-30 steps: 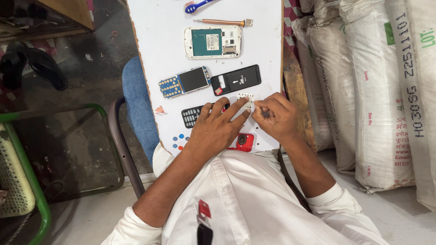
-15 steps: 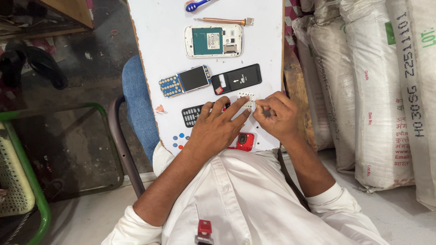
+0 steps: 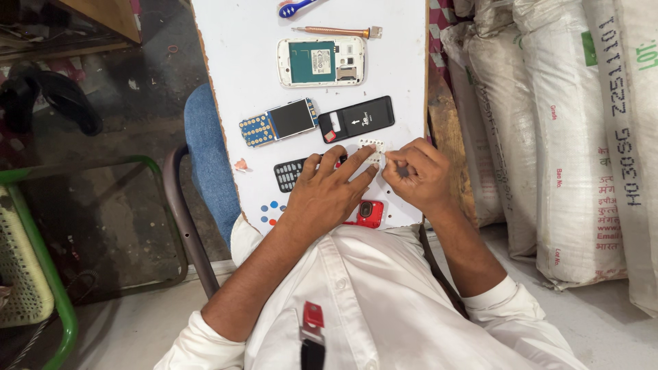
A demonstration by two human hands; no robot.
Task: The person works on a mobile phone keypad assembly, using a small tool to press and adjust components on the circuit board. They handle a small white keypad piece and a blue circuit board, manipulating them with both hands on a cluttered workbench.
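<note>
Both my hands meet over a small white keypad membrane [image 3: 371,148] near the front of a white board [image 3: 233,82]. My left hand [image 3: 329,195] lies flat, its fingertips pressing the membrane. My right hand [image 3: 417,175] pinches the membrane's right edge. Under my left hand a black keypad frame [image 3: 288,173] sticks out to the left, and a red phone part [image 3: 370,213] shows below my palm. A black phone back [image 3: 356,118] lies just beyond the membrane. A bare circuit board with screen [image 3: 279,122] lies to its left.
Farther up the board lie an opened white phone [image 3: 321,62], a copper screwdriver [image 3: 332,31] and a blue-handled tool [image 3: 293,8]. White sacks [image 3: 562,137] are stacked on the right. A chair frame [image 3: 179,226] and a green frame [image 3: 41,274] stand on the left.
My hands have stayed over the white membrane, with only small finger shifts. The other parts on the board have not moved.
</note>
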